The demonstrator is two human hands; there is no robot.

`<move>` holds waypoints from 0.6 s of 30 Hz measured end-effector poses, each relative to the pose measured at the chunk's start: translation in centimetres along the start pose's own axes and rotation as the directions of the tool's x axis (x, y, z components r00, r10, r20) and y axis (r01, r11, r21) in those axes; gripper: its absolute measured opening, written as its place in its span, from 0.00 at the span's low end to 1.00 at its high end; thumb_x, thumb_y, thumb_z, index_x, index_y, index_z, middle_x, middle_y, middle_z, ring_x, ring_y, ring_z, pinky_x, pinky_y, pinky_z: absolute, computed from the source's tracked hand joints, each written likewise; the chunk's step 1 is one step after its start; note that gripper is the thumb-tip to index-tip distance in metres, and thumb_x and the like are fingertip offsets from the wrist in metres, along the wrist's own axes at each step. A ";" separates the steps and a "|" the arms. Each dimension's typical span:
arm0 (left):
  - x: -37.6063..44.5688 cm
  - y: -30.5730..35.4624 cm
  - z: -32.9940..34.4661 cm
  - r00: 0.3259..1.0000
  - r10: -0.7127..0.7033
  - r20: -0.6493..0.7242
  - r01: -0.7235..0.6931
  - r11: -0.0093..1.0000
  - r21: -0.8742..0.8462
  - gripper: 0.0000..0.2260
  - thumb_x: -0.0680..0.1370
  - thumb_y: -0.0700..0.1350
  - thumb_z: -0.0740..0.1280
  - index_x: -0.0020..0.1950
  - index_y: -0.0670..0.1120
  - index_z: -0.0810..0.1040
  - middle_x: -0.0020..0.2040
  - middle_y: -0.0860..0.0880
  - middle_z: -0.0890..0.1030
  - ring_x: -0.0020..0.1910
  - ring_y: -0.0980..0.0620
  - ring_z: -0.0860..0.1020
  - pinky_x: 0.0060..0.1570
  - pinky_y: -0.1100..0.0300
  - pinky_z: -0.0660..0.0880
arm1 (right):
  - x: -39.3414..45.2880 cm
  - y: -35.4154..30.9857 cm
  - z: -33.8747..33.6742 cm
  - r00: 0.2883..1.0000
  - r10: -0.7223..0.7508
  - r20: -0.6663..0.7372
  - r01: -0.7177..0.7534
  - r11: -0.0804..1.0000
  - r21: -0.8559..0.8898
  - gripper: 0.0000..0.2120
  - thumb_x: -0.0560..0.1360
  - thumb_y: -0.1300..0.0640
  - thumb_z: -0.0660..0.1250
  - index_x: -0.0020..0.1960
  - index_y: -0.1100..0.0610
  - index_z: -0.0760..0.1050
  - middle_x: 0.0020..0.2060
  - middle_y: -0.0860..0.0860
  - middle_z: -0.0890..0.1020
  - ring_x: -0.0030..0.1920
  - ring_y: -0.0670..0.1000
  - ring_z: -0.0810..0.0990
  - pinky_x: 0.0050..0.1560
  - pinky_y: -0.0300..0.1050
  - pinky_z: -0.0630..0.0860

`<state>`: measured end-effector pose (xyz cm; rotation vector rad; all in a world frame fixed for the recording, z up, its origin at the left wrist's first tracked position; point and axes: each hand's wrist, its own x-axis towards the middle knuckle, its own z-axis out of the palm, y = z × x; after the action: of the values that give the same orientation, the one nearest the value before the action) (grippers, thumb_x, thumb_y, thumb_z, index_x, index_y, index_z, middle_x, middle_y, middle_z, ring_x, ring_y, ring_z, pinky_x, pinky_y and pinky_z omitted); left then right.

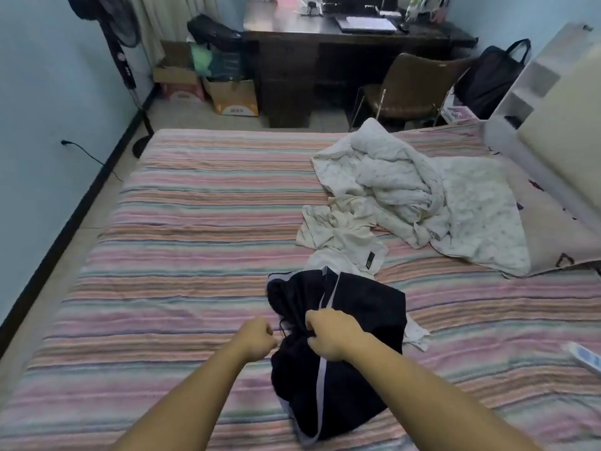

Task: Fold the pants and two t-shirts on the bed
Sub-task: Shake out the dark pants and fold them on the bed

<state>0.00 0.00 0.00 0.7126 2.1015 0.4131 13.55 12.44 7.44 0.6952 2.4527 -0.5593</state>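
Note:
Dark navy pants [354, 304] with a pale side stripe lie bunched on the striped bed [195, 222], near its front middle. My right hand [331, 336] pinches the pants fabric at the stripe. At the pants' left edge, my left hand [258, 340] is a closed fist that seems to hold a thin dark cord. A cream t-shirt [338, 229] lies crumpled just beyond the pants. A white t-shirt [328, 260] peeks out from under them, and more white cloth shows at their right edge.
A rumpled white quilt [455, 196] covers the bed's right side by the headboard [559, 131]. A remote control [585, 356] rests at the right edge. Beyond the bed stand a brown chair [413, 89], a dark desk [325, 43], cardboard boxes [234, 99] and a fan [123, 37].

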 end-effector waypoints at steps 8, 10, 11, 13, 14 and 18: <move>6.3 -6.8 9.6 0.971 -0.239 0.014 0.236 0.943 -0.235 0.08 0.71 0.42 0.66 0.38 0.48 0.67 0.40 0.47 0.68 0.40 0.48 0.67 0.42 0.57 0.62 | 8.2 2.9 10.3 0.999 -0.002 0.035 0.002 1.000 0.007 0.13 0.79 0.57 0.60 0.62 0.59 0.69 0.58 0.57 0.76 0.48 0.59 0.73 0.45 0.49 0.70; 8.2 -8.8 12.0 0.955 -0.294 0.028 0.287 0.899 -0.330 0.03 0.74 0.40 0.66 0.45 0.45 0.73 0.47 0.44 0.74 0.44 0.47 0.71 0.45 0.56 0.67 | 9.9 3.5 12.4 0.999 -0.004 0.044 0.003 1.000 0.018 0.15 0.79 0.56 0.62 0.64 0.58 0.68 0.60 0.56 0.75 0.56 0.60 0.76 0.48 0.51 0.72; 9.2 -9.6 13.3 0.946 -0.326 0.003 0.300 0.867 -0.399 0.05 0.74 0.39 0.66 0.50 0.42 0.75 0.50 0.42 0.77 0.45 0.46 0.75 0.47 0.55 0.70 | 10.6 3.8 13.3 0.999 -0.005 0.044 0.004 1.000 0.031 0.18 0.78 0.55 0.63 0.66 0.57 0.67 0.61 0.56 0.75 0.59 0.60 0.76 0.51 0.52 0.73; 10.6 -10.2 14.9 0.895 -0.440 -0.069 0.332 0.764 -0.554 0.17 0.74 0.39 0.68 0.62 0.40 0.75 0.56 0.40 0.80 0.50 0.41 0.79 0.51 0.51 0.77 | 12.0 4.1 15.0 0.999 0.000 0.034 -0.003 0.997 0.075 0.26 0.78 0.50 0.66 0.72 0.56 0.63 0.64 0.55 0.73 0.62 0.60 0.75 0.56 0.54 0.75; 11.0 -9.9 15.2 0.860 -0.499 -0.103 0.328 0.697 -0.638 0.18 0.74 0.39 0.69 0.64 0.40 0.74 0.56 0.40 0.81 0.51 0.41 0.80 0.52 0.50 0.78 | 12.7 4.2 15.7 1.000 0.015 0.023 -0.018 0.993 0.113 0.31 0.76 0.47 0.67 0.74 0.55 0.61 0.66 0.55 0.72 0.64 0.60 0.75 0.58 0.54 0.75; 13.0 -9.0 16.3 0.829 -0.558 -0.033 0.325 0.530 -0.783 0.12 0.72 0.37 0.70 0.53 0.40 0.74 0.48 0.41 0.81 0.45 0.42 0.81 0.43 0.53 0.78 | 15.3 3.8 18.5 0.994 0.104 -0.020 -0.095 0.960 0.263 0.37 0.73 0.41 0.70 0.75 0.52 0.60 0.68 0.53 0.69 0.64 0.58 0.75 0.59 0.52 0.75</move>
<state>4.10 1.66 -22.28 -0.4245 1.9932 1.0580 11.40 11.48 -16.76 0.9339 2.3824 -0.8476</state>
